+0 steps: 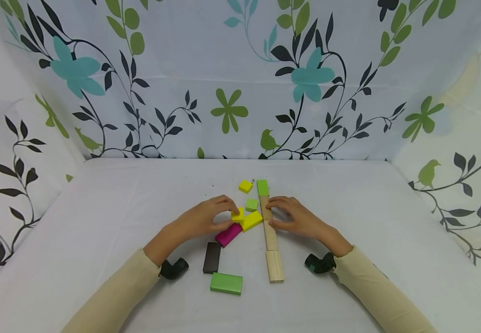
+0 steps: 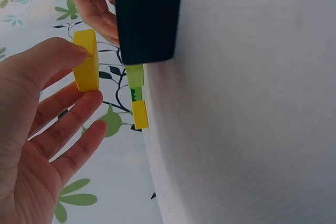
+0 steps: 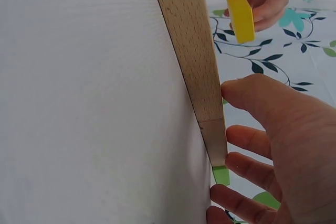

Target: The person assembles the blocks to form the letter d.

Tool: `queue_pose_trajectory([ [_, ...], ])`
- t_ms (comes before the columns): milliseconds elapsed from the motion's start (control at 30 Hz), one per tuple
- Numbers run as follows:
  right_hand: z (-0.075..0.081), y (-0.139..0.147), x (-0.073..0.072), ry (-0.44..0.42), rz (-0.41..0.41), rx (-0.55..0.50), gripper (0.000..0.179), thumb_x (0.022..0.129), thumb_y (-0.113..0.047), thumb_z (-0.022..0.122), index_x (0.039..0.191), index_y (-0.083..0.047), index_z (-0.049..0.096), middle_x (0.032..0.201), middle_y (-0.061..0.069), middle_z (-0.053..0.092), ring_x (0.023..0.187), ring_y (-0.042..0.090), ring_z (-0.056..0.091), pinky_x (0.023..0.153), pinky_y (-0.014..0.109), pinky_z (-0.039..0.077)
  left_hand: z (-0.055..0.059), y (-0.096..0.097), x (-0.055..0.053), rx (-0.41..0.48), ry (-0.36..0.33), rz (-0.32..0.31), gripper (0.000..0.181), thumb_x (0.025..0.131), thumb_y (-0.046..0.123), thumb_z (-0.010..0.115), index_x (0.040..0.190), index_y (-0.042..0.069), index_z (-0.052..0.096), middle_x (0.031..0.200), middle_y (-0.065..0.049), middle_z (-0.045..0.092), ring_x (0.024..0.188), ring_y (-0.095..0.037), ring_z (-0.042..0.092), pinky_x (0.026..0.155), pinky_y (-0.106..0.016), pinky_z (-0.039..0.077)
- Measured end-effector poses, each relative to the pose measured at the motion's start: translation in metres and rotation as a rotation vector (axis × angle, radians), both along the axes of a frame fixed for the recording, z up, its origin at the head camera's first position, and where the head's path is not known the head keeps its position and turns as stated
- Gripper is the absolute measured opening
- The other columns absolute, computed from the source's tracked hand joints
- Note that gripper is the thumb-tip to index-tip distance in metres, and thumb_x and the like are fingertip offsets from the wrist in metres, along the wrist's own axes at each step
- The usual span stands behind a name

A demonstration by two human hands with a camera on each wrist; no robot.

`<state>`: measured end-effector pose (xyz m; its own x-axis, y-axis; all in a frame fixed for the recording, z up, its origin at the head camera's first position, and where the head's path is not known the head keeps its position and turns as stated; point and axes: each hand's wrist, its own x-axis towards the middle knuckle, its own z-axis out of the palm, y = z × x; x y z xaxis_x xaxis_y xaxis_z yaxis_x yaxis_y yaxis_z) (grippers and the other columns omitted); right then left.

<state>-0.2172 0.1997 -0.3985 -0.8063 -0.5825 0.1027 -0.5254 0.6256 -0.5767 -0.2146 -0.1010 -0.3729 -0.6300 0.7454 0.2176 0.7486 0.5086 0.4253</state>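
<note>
My left hand point(image 1: 200, 217) pinches a small yellow block point(image 2: 86, 69) between thumb and fingers, raised off the table in the left wrist view. Along the right side runs a straight row of plain wooden blocks point(image 1: 271, 238), with a light green block point(image 1: 262, 188) at its far end. My right hand point(image 1: 299, 216) lies along the row's right side, fingertips touching or very near the wood, fingers loosely spread. Below the held block lies a longer yellow block point(image 1: 252, 221), whose right end is close to the row. A magenta block point(image 1: 228, 235) sits just under my left fingers.
Nearer the body lie a dark brown block point(image 1: 212, 257) and a larger green block point(image 1: 226, 284). A small light green block point(image 1: 251, 205) and another yellow block point(image 1: 245, 186) stand farther back. A patterned cloth point(image 1: 240, 78) hangs behind the white table point(image 1: 132, 199).
</note>
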Motion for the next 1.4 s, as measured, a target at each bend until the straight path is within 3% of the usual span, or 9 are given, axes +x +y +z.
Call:
queue_pose_trajectory([
  [500, 0.0, 0.0, -0.001, 0.008, -0.015, 0.004, 0.046, 0.091, -0.028, 0.069, 0.131, -0.008, 0.058, 0.143, 0.014, 0.049, 0.13, 0.035, 0.041, 0.107, 0.053, 0.036, 0.003, 0.004, 0.024, 0.004, 0.094, -0.115, 0.023, 0.088, 0.015, 0.073, 0.109, 0.009, 0.066, 0.115, -0.004, 0.062, 0.106, -0.018, 0.059, 0.094, -0.03, 0.051],
  [967, -0.002, 0.0, 0.001, 0.017, -0.017, 0.0, 0.046, 0.09, -0.027, 0.07, 0.13, -0.007, 0.058, 0.142, 0.014, 0.049, 0.13, 0.036, 0.042, 0.107, 0.054, 0.035, 0.003, 0.006, 0.044, 0.017, 0.08, -0.217, 0.02, 0.09, 0.013, 0.069, 0.109, 0.012, 0.066, 0.116, -0.001, 0.061, 0.108, -0.015, 0.057, 0.096, -0.029, 0.049],
  [1233, -0.002, -0.001, 0.002, 0.022, -0.018, 0.008, 0.046, 0.091, -0.027, 0.07, 0.13, -0.008, 0.058, 0.143, 0.014, 0.049, 0.13, 0.035, 0.042, 0.107, 0.054, 0.036, 0.0, 0.008, 0.055, 0.007, 0.15, -0.288, 0.02, 0.09, 0.015, 0.07, 0.109, 0.012, 0.066, 0.114, -0.002, 0.062, 0.106, -0.016, 0.058, 0.095, -0.026, 0.049],
  [1400, -0.002, -0.001, 0.002, 0.02, -0.018, 0.006, 0.045, 0.09, -0.027, 0.07, 0.13, -0.008, 0.058, 0.143, 0.013, 0.049, 0.13, 0.035, 0.042, 0.107, 0.054, 0.035, 0.0, 0.01, 0.063, -0.033, 0.118, -0.306, 0.021, 0.09, 0.018, 0.07, 0.11, 0.013, 0.066, 0.115, -0.001, 0.062, 0.105, -0.014, 0.059, 0.096, -0.024, 0.048],
])
